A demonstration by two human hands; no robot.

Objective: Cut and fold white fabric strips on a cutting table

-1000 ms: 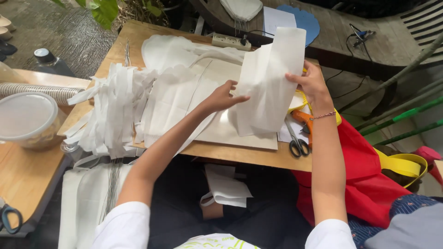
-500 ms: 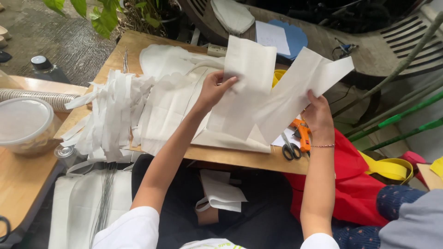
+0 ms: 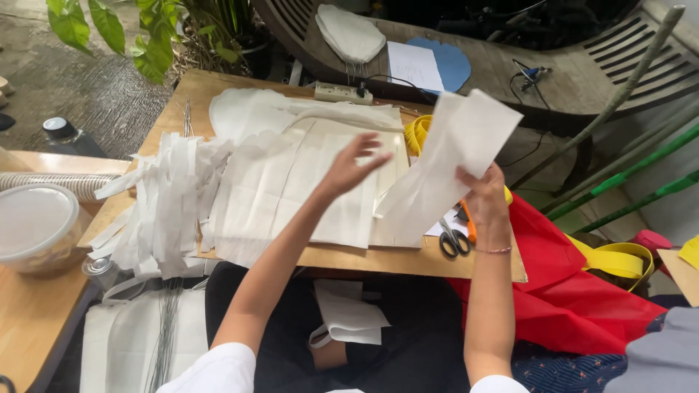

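Holding a white fabric sheet [image 3: 450,164] raised above the right part of the wooden board [image 3: 349,255], the right hand [image 3: 484,196] pinches the sheet's lower edge between thumb and fingers; the sheet tilts up and to the right, clear of the stack below. The left hand [image 3: 349,166] is open, fingers spread, hovering just over the stack of white fabric pieces [image 3: 306,189] that lies flat on the board; contact with the stack cannot be confirmed.

Items around the work area:
- Pile of narrow white strips [image 3: 164,204]: on the left edge of the board, partly overhanging it.
- Scissors [image 3: 456,236] with orange and black handles: on the board, just below the raised sheet, near the right wrist.
- Yellow strap roll [image 3: 416,133]: at the back right of the board, partly hidden behind the sheet.
- White power strip [image 3: 342,93]: at the far edge of the board.
- Clear round plastic container [image 3: 36,225] with lid: on the lighter side table at far left, beside a ribbed hose [image 3: 58,185].
- Dark bottle with grey cap [image 3: 65,137]: on the ground beyond the hose.
- Red fabric [image 3: 575,291]: heaped to the right of the board, with yellow webbing [image 3: 619,258] resting on it.
- White paper sheet [image 3: 415,65] and a blue rounded card [image 3: 450,62]: on the dark bench behind the board; any print is too small to tell.
- Folded white piece [image 3: 349,320]: on the person's lap below the board edge
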